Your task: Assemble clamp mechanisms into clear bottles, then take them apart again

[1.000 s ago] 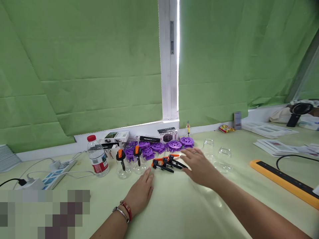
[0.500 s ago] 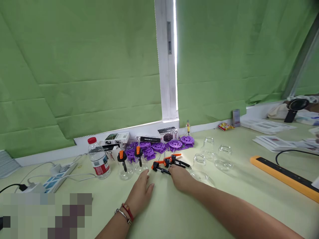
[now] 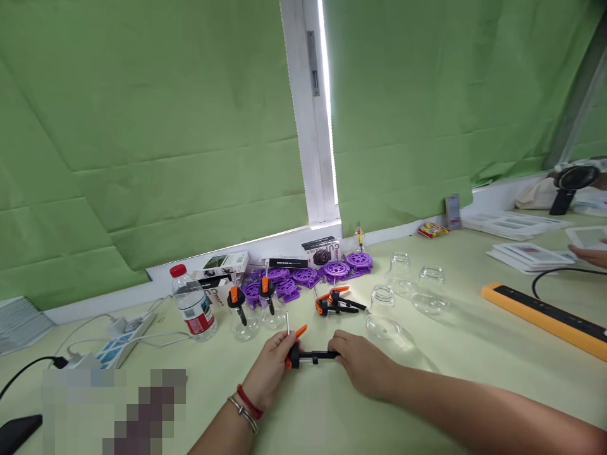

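Between my two hands, just above or on the table, is a black-and-orange bottle top (image 3: pixel 307 356) with a thin metal tube and an orange lever. My left hand (image 3: pixel 271 366), wearing a red band and a metal bracelet, grips its head end. The fingers of my right hand (image 3: pixel 361 361) pinch the tip of its black stem. Behind them lie more bottle tops (image 3: pixel 337 303) of the same kind. Left of those, a glass bottle (image 3: pixel 243 327) and another glass bottle (image 3: pixel 274 314) stand with such tops fitted. Topless glass bottles (image 3: pixel 382 311) stand to the right.
Purple plastic reels (image 3: pixel 303 277) lie along the wall before small boxes (image 3: pixel 320 254). A red-capped water bottle (image 3: pixel 193 306) and a power strip (image 3: pixel 126 341) are at left. An orange-and-black bar (image 3: pixel 545 319) lies at right, with another person's hand (image 3: pixel 590 254) beyond it.
My right hand has drawn one bottle top away from the group toward me. My left hand has closed on its head end. Another person's hand has appeared at far right.
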Action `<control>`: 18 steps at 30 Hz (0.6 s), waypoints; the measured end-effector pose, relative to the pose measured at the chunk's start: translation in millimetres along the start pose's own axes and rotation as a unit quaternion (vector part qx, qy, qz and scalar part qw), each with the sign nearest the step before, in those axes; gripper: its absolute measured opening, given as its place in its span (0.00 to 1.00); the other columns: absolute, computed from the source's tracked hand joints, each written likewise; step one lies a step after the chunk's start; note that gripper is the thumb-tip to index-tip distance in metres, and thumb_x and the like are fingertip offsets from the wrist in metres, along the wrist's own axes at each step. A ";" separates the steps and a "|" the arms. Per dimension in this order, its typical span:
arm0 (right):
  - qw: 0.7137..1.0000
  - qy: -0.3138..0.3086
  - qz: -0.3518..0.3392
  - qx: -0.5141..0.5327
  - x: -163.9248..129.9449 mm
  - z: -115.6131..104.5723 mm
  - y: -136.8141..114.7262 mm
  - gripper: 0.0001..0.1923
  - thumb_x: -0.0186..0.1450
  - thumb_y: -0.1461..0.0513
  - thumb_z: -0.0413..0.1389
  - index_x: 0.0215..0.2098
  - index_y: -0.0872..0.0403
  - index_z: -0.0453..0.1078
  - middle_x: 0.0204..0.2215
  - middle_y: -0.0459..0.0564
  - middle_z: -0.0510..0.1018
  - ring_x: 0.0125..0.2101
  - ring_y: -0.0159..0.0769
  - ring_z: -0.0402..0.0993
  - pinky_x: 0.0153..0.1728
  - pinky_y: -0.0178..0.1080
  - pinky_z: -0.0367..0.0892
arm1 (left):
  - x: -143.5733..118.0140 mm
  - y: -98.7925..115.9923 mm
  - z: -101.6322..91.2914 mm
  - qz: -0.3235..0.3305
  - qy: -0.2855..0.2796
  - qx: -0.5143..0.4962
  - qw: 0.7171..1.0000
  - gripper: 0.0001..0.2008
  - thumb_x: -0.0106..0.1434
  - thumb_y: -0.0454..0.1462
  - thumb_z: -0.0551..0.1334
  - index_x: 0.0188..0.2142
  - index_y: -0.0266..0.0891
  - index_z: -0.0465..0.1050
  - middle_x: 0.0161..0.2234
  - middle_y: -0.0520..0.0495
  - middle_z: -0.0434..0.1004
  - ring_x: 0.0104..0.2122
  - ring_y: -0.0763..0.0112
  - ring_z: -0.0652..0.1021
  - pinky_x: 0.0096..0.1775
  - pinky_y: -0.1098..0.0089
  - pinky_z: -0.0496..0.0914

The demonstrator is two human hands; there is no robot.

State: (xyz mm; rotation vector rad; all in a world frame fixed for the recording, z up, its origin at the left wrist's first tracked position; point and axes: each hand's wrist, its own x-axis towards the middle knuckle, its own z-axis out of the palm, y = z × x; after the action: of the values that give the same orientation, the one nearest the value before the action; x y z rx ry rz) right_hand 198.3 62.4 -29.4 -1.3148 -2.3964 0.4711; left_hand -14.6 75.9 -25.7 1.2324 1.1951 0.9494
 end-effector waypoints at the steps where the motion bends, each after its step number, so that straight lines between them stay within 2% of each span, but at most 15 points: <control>1: 1.000 0.002 -0.006 0.004 -4.0 0.2 -2.3 0.12 0.63 0.69 0.45 0.39 0.54 0.67 0.38 0.51 0.71 0.36 0.36 0.71 0.37 0.36 0.65 | -3.3 3.4 2.1 -0.013 -0.019 -0.029 0.999 0.19 0.59 0.52 0.57 0.35 0.37 0.68 0.34 0.47 0.73 0.35 0.69 0.74 0.35 0.70 0.69; 3: 1.000 0.007 -0.011 0.004 -10.1 -0.4 -6.5 0.12 0.63 0.68 0.44 0.39 0.55 0.67 0.38 0.51 0.71 0.35 0.36 0.71 0.37 0.37 0.66 | -8.3 8.1 5.0 -0.028 -0.053 -0.072 0.996 0.20 0.59 0.53 0.56 0.37 0.38 0.67 0.35 0.46 0.72 0.33 0.70 0.75 0.30 0.70 0.69; 5: 1.000 0.011 -0.010 -0.006 -14.0 -2.0 -8.7 0.12 0.64 0.68 0.44 0.38 0.55 0.67 0.37 0.52 0.71 0.34 0.37 0.72 0.36 0.37 0.67 | -10.9 9.9 6.4 -0.038 -0.073 -0.067 0.994 0.20 0.58 0.53 0.57 0.39 0.39 0.65 0.32 0.48 0.71 0.27 0.71 0.75 0.23 0.72 0.67; 8: 0.998 0.047 -0.037 -0.032 -16.9 -7.2 -4.6 0.11 0.66 0.65 0.44 0.41 0.55 0.67 0.39 0.53 0.72 0.35 0.38 0.72 0.37 0.39 0.68 | -12.0 8.9 7.6 -0.027 -0.046 -0.002 0.999 0.18 0.56 0.52 0.60 0.33 0.40 0.62 0.24 0.55 0.65 0.17 0.77 0.69 0.15 0.77 0.58; 10: 0.987 0.132 -0.074 -0.055 -17.6 -14.6 3.5 0.13 0.66 0.61 0.46 0.47 0.54 0.64 0.44 0.56 0.70 0.43 0.42 0.70 0.44 0.42 0.67 | -12.1 8.1 8.6 -0.005 -0.003 0.020 1.000 0.17 0.55 0.51 0.61 0.29 0.40 0.60 0.22 0.58 0.61 0.16 0.80 0.65 0.15 0.79 0.56; 12: 0.960 0.255 -0.082 -0.080 -17.1 -26.4 15.8 0.21 0.65 0.55 0.50 0.54 0.53 0.58 0.52 0.59 0.65 0.54 0.46 0.61 0.53 0.46 0.60 | -11.6 7.9 9.0 0.005 0.030 0.011 0.999 0.17 0.54 0.50 0.62 0.28 0.40 0.60 0.21 0.59 0.60 0.17 0.80 0.64 0.16 0.79 0.57; 13: 0.942 0.316 -0.062 -0.092 -16.4 -33.6 23.4 0.26 0.63 0.53 0.52 0.57 0.52 0.54 0.56 0.60 0.61 0.58 0.48 0.56 0.56 0.49 0.55 | -11.1 7.9 8.8 0.008 0.042 -0.002 0.999 0.17 0.53 0.49 0.63 0.28 0.40 0.60 0.21 0.58 0.60 0.17 0.80 0.64 0.17 0.79 0.58; 15: 0.914 0.392 0.017 -0.102 -14.6 -48.0 41.4 0.41 0.57 0.49 0.57 0.61 0.52 0.44 0.62 0.62 0.50 0.62 0.53 0.46 0.59 0.53 0.47 | -9.8 7.7 7.3 0.017 0.057 -0.036 0.998 0.16 0.53 0.48 0.63 0.28 0.40 0.61 0.22 0.58 0.61 0.18 0.80 0.64 0.18 0.79 0.58; 17: 0.907 0.396 0.123 -0.078 -13.4 -58.6 62.1 0.52 0.52 0.47 0.61 0.64 0.53 0.37 0.63 0.63 0.46 0.62 0.56 0.43 0.58 0.56 0.47 | -8.6 7.1 4.9 0.032 0.060 -0.074 0.995 0.15 0.54 0.47 0.63 0.30 0.40 0.63 0.23 0.57 0.62 0.19 0.80 0.65 0.19 0.79 0.59; 18: 0.909 0.376 0.175 -0.049 -13.2 -61.4 72.8 0.55 0.51 0.46 0.61 0.64 0.52 0.34 0.62 0.64 0.49 0.61 0.56 0.47 0.55 0.55 0.52 | -8.3 6.9 3.7 0.039 0.058 -0.092 0.993 0.14 0.54 0.46 0.63 0.32 0.40 0.63 0.24 0.57 0.63 0.20 0.81 0.65 0.20 0.79 0.59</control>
State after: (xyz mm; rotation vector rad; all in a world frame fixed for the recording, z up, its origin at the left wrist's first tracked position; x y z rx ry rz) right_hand 286.7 95.2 -10.7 -1.6030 -1.5687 -0.0819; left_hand -11.8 68.1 -17.9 1.0952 1.1283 1.1754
